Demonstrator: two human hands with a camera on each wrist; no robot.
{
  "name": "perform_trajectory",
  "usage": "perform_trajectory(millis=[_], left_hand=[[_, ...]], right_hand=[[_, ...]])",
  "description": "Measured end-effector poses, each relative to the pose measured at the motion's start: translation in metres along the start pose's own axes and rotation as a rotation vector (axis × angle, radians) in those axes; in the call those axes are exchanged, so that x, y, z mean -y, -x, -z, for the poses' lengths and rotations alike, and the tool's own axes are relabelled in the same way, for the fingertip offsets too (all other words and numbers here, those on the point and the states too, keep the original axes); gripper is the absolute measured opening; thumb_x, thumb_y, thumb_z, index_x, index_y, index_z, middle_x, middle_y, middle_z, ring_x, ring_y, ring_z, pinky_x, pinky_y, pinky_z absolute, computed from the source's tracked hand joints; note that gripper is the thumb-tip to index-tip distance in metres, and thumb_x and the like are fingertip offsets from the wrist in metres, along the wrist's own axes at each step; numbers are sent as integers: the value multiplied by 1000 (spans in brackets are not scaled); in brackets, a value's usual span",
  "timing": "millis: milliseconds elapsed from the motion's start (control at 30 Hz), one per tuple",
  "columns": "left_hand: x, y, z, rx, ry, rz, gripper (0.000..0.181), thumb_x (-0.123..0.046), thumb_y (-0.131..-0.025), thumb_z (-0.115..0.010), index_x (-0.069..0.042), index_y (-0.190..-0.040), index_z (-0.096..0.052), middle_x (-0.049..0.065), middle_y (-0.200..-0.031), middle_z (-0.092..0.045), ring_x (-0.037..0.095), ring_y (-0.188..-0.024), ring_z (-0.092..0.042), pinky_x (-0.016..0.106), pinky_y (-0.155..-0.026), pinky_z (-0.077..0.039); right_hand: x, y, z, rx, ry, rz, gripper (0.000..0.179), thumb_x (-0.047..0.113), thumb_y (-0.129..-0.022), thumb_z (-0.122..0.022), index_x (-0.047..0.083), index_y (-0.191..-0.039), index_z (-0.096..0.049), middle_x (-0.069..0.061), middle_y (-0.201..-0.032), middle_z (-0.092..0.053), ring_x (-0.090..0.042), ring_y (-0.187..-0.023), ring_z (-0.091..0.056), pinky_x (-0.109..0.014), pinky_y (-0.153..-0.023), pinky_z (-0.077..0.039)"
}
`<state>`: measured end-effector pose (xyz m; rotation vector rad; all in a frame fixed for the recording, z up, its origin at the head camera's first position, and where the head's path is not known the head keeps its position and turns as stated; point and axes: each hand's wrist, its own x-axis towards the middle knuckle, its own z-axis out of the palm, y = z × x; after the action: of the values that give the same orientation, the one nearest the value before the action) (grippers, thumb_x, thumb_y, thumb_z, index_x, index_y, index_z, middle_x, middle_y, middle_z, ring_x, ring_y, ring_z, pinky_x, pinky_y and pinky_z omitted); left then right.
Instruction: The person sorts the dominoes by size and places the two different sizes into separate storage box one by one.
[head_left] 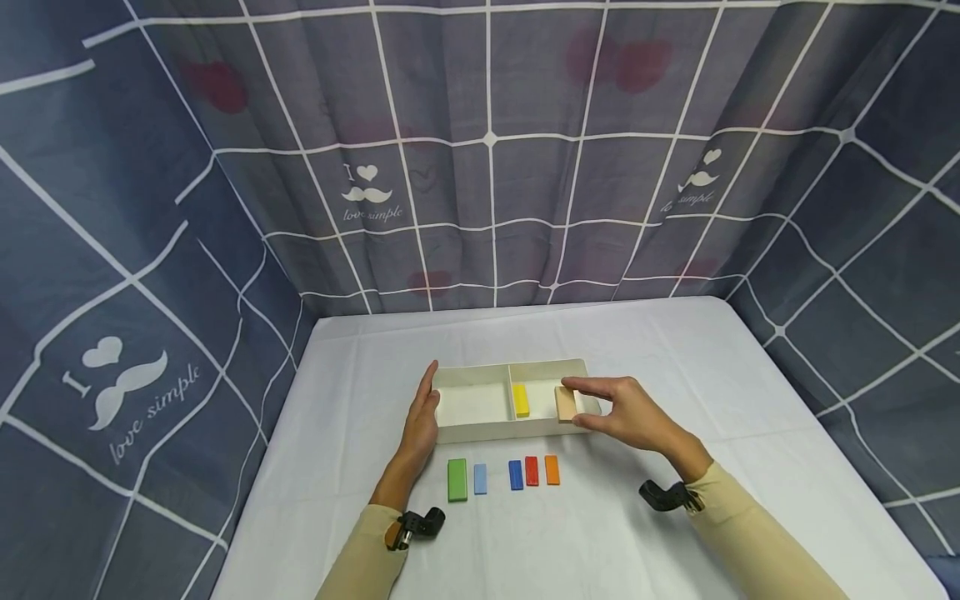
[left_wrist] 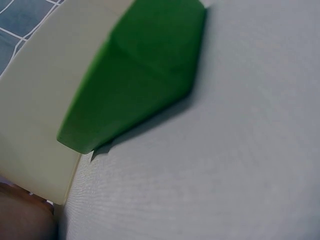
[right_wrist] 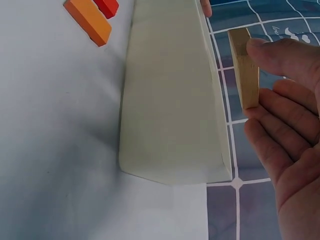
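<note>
Nearest my left wrist, 1 green block [left_wrist: 135,75] lies at 7 o'clock of the cream tray [head_left: 487,432]. My right grip [head_left: 630,412] pinches 1 wooden block [head_left: 566,405] over the tray's 3 o'clock compartment; my left grip [head_left: 420,427], fingers extended, rests at its 9 o'clock end.

Left compartment [head_left: 472,396] of the tray [head_left: 459,433] was open from above; divider [head_left: 512,392] blocked sideways passage. Left hand [head_left: 420,427] obstructed the left end, five blocks [head_left: 516,475] the near side. Cloth [head_left: 525,542] between forearms [head_left: 378,533] was free.
</note>
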<state>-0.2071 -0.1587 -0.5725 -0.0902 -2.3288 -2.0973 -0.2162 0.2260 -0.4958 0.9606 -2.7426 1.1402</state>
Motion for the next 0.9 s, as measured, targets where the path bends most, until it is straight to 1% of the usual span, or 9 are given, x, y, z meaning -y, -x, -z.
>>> perform_trajectory(millis=[167, 233, 367, 433, 633, 800, 833, 900], left_hand=[[-1, 0, -1, -10, -10, -6, 58, -21, -120, -25, -31, -177, -19, 2, -186, -11, 33, -172, -3, 63, -138, -4], [-2, 0, -1, -15, -19, -16, 59, -19, -119, -25, -28, -177, -20, 3, -186, -11, 35, -172, -4, 65, -137, -4], [-2, 0, -1, -20, -31, -24, 59, -20, -119, -26, -27, -177, -20, 5, -186, -12, 37, -172, -5, 67, -136, -5], [-1, 0, -1, -20, -32, -21, 59, -21, -119, -26, -28, -177, -21, 4, -186, -12, 37, -172, -5, 67, -136, -6], [-2, 1, -1, -16, -34, 9, 59, -24, -119, -26, -34, -177, -20, -4, -185, -12, 29, -172, -6, 61, -138, -7], [-3, 1, -1, -16, -22, -1, 59, -20, -119, -26, -29, -177, -20, 2, -186, -12, 34, -172, -4, 65, -137, -5], [-2, 1, -2, -14, -24, -7, 59, -19, -119, -25, -27, -178, -19, 4, -186, -11, 36, -172, -4, 67, -136, -5], [-2, 0, -2, -11, -13, -10, 59, -19, -120, -25, -25, -178, -18, 5, -186, -11, 36, -172, -4, 67, -136, -4]], right_hand=[[-4, -9, -5, 6, -18, 1, 62, 16, -88, -93, 14, -147, -72, 0, -144, -74, -28, -134, -71, -52, -111, -57], [-6, -13, -7, 13, -26, 5, 63, 17, -89, -93, 13, -147, -71, 0, -144, -74, -28, -134, -71, -52, -111, -58], [-7, -21, -10, 24, -35, 9, 62, 17, -89, -93, 12, -147, -71, -3, -144, -74, -28, -133, -72, -51, -110, -59], [-8, -24, -10, 32, -38, 4, 62, 17, -89, -94, 12, -147, -71, -3, -144, -74, -28, -133, -72, -50, -110, -58], [-11, -34, -13, 71, -31, -9, 62, 19, -91, -92, 9, -148, -69, -6, -146, -73, -32, -134, -71, -52, -112, -57], [-15, -41, -17, 99, -15, -12, 62, 20, -92, -90, 7, -149, -68, -7, -147, -72, -33, -135, -70, -53, -113, -57], [-15, -43, -18, 104, -9, -12, 62, 20, -92, -90, 7, -149, -68, -7, -147, -72, -33, -135, -70, -54, -113, -57], [-17, -45, -19, 116, -1, -13, 63, 21, -92, -90, 7, -149, -68, -7, -148, -72, -32, -136, -69, -54, -114, -56]])
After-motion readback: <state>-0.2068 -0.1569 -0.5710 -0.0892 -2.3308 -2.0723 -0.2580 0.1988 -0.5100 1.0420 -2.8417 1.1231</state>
